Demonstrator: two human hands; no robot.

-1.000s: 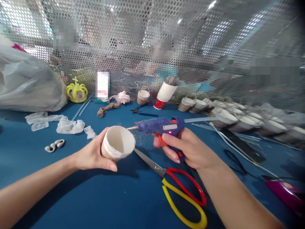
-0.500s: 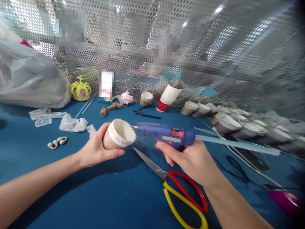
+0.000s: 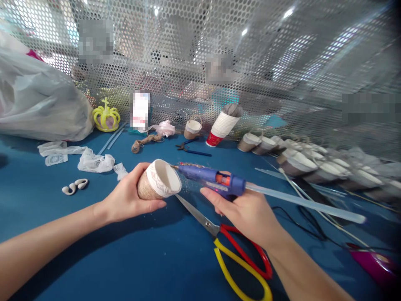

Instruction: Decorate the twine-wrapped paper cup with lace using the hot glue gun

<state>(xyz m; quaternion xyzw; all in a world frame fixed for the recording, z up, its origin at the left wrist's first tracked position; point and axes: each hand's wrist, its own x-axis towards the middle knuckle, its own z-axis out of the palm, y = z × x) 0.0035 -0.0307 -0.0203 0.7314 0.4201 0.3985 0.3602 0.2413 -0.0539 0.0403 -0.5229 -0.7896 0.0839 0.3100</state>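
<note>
- Left hand point(image 3: 130, 194) is wrapped around the twine-wrapped paper cup point(image 3: 153, 182), thumb low on the near side. Cup is off the table, tilted, mouth facing up and to the right.
- Right hand point(image 3: 250, 215) is closed on the blue hot glue gun point(image 3: 209, 179), barrel roughly level, nozzle point(image 3: 175, 167) pointing at the cup's far rim.
- Nozzle sits right at the rim; can't tell from here if it's touching. Trigger is hidden, so can't tell if glue is being fed.
- Looks like a gluing step around the white lace band point(image 3: 154, 180). My take: a thin, short bead; too much would probably soak through the lace.
- Better to turn the cup with the left hand and hold the gun steady than to chase the rim with the nozzle.
- Left fingers should stay low on the twine, clear of the bead. Hot tip, bare skin.
- Grip firm but light; a paper wall would likely buckle under a hard squeeze.
- Long clear glue stick point(image 3: 307, 203) juts out the gun's back. Mind it when swinging the wrist.
- Scissors point(image 3: 208, 225) with red and yellow handles lie just below the gun. I'd shift them aside so drips miss the blades.
</note>
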